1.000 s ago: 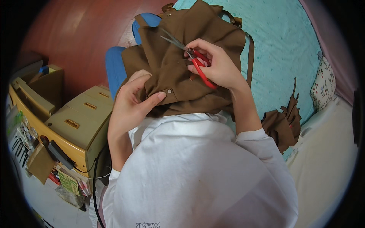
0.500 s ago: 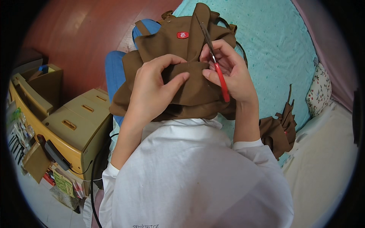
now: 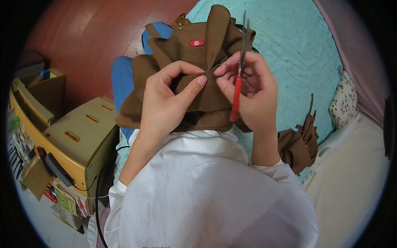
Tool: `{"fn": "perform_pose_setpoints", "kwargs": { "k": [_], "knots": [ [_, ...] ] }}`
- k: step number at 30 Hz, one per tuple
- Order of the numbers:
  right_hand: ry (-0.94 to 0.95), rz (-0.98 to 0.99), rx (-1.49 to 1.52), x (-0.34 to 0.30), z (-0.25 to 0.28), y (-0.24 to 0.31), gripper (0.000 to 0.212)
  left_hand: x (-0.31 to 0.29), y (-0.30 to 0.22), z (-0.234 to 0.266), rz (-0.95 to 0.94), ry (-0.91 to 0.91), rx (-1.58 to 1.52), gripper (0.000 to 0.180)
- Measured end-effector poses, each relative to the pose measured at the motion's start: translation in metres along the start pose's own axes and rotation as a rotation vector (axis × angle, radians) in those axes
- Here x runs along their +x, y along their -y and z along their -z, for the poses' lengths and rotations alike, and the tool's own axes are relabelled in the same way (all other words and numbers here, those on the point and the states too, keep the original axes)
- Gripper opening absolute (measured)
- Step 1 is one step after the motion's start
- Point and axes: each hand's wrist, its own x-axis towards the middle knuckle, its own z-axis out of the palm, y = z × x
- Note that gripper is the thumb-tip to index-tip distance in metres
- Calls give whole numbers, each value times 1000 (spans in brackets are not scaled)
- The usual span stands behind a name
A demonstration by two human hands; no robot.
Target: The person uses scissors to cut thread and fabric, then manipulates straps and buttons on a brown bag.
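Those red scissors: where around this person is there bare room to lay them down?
The turquoise bedspread lies bare to the right of the brown garment, above the brown scraps. The cream sheet at lower right is bare too. The lap is crowded: left hand and right hand, holding the scissors, pinch fabric there. The yellow cabinet side is cluttered.

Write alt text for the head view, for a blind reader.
Seen from above, a person's left hand and right hand pinch a fold of brown fabric over their lap, the right also holding red-handled scissors upright. Turquoise bedding lies beyond; a yellow plastic drawer unit stands at left.
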Motion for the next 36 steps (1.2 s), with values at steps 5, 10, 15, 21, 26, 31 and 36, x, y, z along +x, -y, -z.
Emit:
{"fn": "perform_pose_setpoints", "kwargs": {
  "k": [5, 10, 15, 21, 26, 31, 36],
  "knots": [
    [-60, 34, -123, -2, -8, 0, 33, -1, -1, -6, -98, -45, 61, 12],
    [-75, 66, -212, -2, -11, 1, 32, -2, -1, -5, -102, -48, 94, 13],
    [-75, 22, -108, 1, -8, 0, 31, -3, -2, -5, -80, -27, 82, 13],
    [-69, 53, -69, 2, -5, -4, 32, -4, -2, -4, -87, -5, 88, 14],
    [-118, 80, -77, -1, -4, -5, 32, -3, -1, -3, -99, 2, 73, 14],
    [56, -152, 269, -10, 13, 0, 25, -3, 2, 0, -63, 6, 28, 12],
    [187, -241, 73, -27, 24, -12, 31, 0, 9, 1, -74, 18, -66, 12]
  ]
}}
